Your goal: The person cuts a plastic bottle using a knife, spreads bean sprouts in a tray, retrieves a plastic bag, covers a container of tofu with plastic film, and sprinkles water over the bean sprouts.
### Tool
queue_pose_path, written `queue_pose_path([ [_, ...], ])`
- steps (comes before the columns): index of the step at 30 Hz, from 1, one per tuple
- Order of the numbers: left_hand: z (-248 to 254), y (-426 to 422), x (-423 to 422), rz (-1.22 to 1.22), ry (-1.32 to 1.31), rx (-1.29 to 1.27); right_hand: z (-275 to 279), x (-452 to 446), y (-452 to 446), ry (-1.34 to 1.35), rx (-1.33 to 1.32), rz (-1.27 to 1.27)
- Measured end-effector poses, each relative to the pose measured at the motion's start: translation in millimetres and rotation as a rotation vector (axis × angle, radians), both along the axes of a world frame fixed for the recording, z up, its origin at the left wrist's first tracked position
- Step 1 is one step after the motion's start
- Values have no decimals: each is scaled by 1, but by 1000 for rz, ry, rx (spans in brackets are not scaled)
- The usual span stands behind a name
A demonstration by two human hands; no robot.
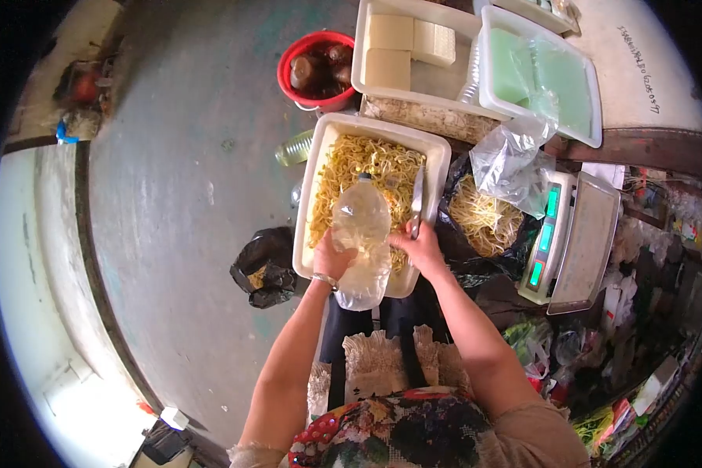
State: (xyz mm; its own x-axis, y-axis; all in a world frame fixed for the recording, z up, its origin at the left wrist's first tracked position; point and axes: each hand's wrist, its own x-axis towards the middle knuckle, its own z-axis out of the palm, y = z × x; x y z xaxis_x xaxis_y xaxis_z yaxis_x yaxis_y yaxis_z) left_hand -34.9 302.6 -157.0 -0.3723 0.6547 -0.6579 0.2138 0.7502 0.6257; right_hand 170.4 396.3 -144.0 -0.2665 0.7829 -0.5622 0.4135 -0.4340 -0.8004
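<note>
A large clear plastic bottle (360, 214) with a dark cap stands out over a white tray (307, 173), its cap end pointing away from me. My left hand (333, 259) is closed around the bottle's left side. Bean sprouts (364, 154), yellowish, fill the tray beneath it. At the tray's right side, a knife (418, 191) points its blade away from me. My right hand (420, 248) is closed at the knife's handle, its fingertips close to the bottle; whether they touch the bottle is unclear.
Right of the tray, a black bag of pale sprouts (487, 222) sits beside a scale (583, 242). Beyond are a red bucket (287, 74), a bin of pale blocks (476, 22) and a tub of green blocks (597, 105). A black bag (277, 253) lies left.
</note>
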Motion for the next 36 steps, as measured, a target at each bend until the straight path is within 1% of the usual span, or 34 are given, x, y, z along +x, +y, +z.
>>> queue_pose_path([
  [2, 2, 0, 4, -78, 148, 88, 4, -16, 26, -15, -124, -228],
  [4, -4, -5, 6, -59, 155, 86, -11, -29, 50, -222, 310, -122],
  [5, -8, -7, 7, -42, 161, 84, -25, -37, 59, -170, 396, -186],
  [8, 6, 0, 5, -39, 124, 118, -43, -52, 75, -235, 402, -126],
  [12, 4, -1, 4, -57, 141, 74, -61, -55, 85, -275, 327, -95],
  [14, 3, -1, 3, -8, -22, 44, -66, -51, 82, -301, 328, -88],
  [15, 1, -3, 3, -9, -24, 42, -68, -47, 79, -273, 352, -88],
  [16, -2, -3, 5, -11, 33, 118, -70, -44, 77, -247, 377, -89],
  [17, 3, 0, 7, -11, 91, 194, -71, -43, 74, -249, 378, -88],
  [18, 9, 2, 8, -9, 89, 194, -72, -41, 71, -239, 373, -107],
  [20, 23, 4, 7, 118, -97, 160, -72, -41, 71, -229, 368, -127],
  [22, 9, -8, 8, 134, -84, 162, -70, -41, 72, -287, 447, -93],
  [23, 3, -15, 10, 152, -72, 162, -69, -41, 72, -292, 441, -96],
  [25, 36, -9, 15, 188, -96, 158, -67, -41, 74, -269, 528, -103],
  [26, 48, -8, 17, 225, -115, 161, -70, -40, 73, -271, 524, -104],
  [28, 44, -23, 17, 250, -107, 184, -75, -36, 71, -262, 691, -126],
  [29, 43, -28, 17, 278, -98, 212, -54, -40, 68, -68, 282, -248],
  [30, 54, -24, 16, 278, -98, 212, -46, -38, 65, -68, 281, -247],
  [32, 80, -19, 12, 144, 86, 234, -35, -37, 57, 80, 166, -251],
  [33, 86, -18, 9, 80, 157, 163, -33, -38, 53, 22, 209, -201],
  [34, 86, -18, 9, 82, 161, 164, -34, -39, 49, 26, 210, -200],
  [36, 84, -15, 11, 51, 313, 298, -33, -46, 43, -10, 239, -145],
])
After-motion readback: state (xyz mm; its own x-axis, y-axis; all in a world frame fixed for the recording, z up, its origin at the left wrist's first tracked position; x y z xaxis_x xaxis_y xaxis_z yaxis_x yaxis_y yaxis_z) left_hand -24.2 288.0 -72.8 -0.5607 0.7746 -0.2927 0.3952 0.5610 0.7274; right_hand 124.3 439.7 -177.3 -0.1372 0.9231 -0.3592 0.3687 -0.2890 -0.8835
